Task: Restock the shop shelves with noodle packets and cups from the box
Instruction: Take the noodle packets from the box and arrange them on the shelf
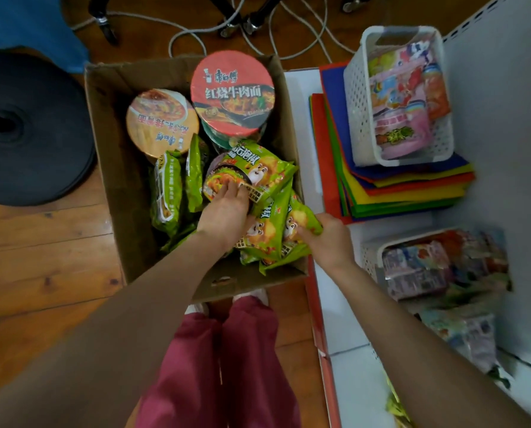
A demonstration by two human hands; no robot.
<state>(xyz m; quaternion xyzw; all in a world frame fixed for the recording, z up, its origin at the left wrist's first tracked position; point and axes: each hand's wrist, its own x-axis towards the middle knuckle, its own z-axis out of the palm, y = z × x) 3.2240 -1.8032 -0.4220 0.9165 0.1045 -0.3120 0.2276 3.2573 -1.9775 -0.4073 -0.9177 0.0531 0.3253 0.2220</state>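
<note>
An open cardboard box point(112, 168) stands on the wooden floor in front of me. Inside are a red noodle cup point(231, 91), an orange noodle cup point(162, 120) and several green noodle packets point(168, 189). My left hand point(227, 213) lies fingers-down on a flat green packet point(258, 171) in the box's right half. My right hand point(327, 236) grips the edge of a bunch of green packets point(271, 236) at the box's near right corner. The white shelf point(335, 313) runs along the right.
On the shelf sits a white basket point(356, 112) of colourful packets on a stack of coloured sheets point(397, 189). A second basket point(372, 254) of packets is lower. A black round stand base point(32, 128) and cables point(183, 35) lie left and behind the box.
</note>
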